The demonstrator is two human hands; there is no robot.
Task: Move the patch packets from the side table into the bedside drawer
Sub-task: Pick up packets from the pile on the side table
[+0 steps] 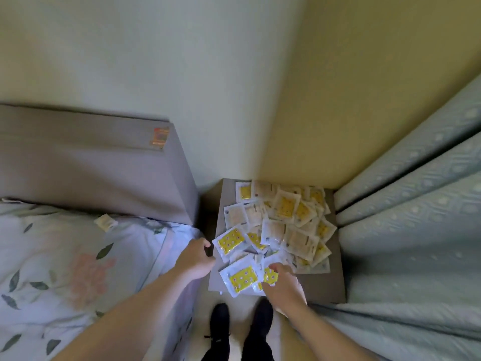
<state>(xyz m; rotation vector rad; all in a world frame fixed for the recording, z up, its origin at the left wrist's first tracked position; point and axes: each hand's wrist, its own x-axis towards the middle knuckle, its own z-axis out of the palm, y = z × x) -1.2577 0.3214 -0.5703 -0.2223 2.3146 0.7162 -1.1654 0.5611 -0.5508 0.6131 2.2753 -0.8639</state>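
Right hand (285, 290) fingers pinching a yellow patch packet (269, 276) off the surface (325, 287); left hand (195, 259) fingers curled, holding nothing.

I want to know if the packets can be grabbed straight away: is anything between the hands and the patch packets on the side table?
Nothing visible is. The right hand already rests on the nearest patch packets at the side table's front edge, and the left hand hangs beside the table's left edge with open space between. No drawer is in view, so that path cannot be judged.

Head camera, wide-angle, looks steeply down, close over side table (322, 287); edges seemingly blurred.
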